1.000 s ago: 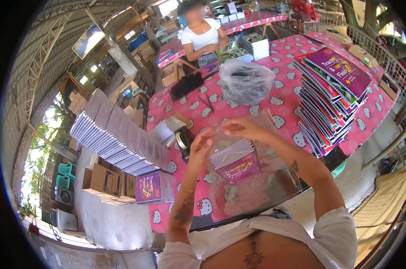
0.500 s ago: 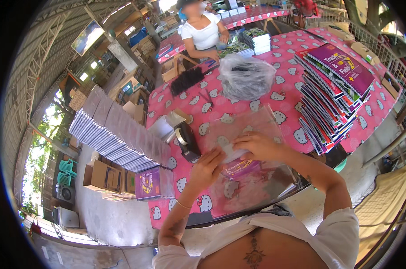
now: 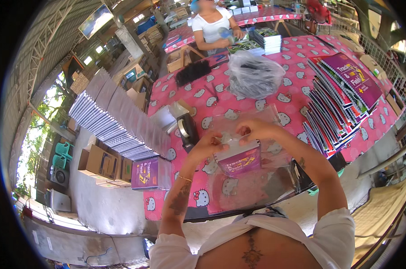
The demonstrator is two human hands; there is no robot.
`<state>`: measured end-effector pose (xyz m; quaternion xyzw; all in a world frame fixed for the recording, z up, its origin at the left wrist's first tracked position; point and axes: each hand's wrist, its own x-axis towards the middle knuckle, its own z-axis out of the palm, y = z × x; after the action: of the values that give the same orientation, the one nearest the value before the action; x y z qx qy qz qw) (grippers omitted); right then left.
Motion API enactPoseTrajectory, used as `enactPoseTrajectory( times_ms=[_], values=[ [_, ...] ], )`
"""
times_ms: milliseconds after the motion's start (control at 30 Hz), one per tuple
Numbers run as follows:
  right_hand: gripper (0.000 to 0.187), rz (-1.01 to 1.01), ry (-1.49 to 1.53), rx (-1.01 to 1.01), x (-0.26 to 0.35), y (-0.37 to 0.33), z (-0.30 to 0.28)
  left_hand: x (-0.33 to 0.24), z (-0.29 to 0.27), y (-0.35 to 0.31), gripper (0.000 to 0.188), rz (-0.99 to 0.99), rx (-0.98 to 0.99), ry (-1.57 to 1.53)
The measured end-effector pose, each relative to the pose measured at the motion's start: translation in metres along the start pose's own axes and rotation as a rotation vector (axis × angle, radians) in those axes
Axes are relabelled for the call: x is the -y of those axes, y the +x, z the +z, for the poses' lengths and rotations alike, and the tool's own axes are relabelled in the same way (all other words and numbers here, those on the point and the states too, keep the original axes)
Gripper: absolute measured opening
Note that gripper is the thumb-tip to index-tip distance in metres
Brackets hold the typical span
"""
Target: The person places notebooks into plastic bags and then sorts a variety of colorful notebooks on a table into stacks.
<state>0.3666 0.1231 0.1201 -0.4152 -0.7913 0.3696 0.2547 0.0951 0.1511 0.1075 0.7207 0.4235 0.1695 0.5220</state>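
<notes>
In front of me a purple spiral notebook [image 3: 241,166] in a clear plastic sleeve [image 3: 232,142] is tilted, its far edge raised off the table. My left hand [image 3: 206,147] pinches the sleeve's upper left part, fingers closed. On the upper right, my right hand [image 3: 256,130] pinches the same sleeve with curled fingers. Clear plastic sheets [image 3: 257,190] lie flat under and around the notebook. Just left of my left hand stands a black tape dispenser [image 3: 187,131] with a roll in it.
To the left rises a long leaning row of plastic-covered notebooks [image 3: 117,123]. A fanned stack of spiral notebooks [image 3: 346,96] is at the right. Farther back are a bundled plastic bag [image 3: 255,74], a black brush [image 3: 192,74] and a person [image 3: 212,24] handling books.
The notebook's far edge has come up off the table in my hands. Both hands have drawn slightly apart and curled their fingers around the sleeve's edge. The view has shifted a little.
</notes>
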Motion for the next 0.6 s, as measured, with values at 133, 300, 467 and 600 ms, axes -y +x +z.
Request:
enactPoseTrajectory(
  times_ms=[133, 300, 467, 600],
  values=[
    [0.036, 0.101, 0.207, -0.037, -0.016, -0.005, 0.002, 0.035, -0.007, 0.014, 0.056, 0.112, -0.323, -0.22],
    [0.032, 0.064, 0.241, -0.069, -0.01, 0.006, 0.021, 0.154, -0.079, 0.002, 0.028, -0.299, -0.898, 0.109],
    [0.03, 0.125, 0.32, -0.132, -0.016, -0.003, 0.018, 0.176, -0.062, 0.007, 0.017, -0.11, -0.873, -0.594],
    [0.031, 0.122, 0.254, -0.092, -0.007, -0.001, 0.019, 0.197, -0.026, -0.015, 0.015, 0.016, -1.004, -0.775]
  ],
)
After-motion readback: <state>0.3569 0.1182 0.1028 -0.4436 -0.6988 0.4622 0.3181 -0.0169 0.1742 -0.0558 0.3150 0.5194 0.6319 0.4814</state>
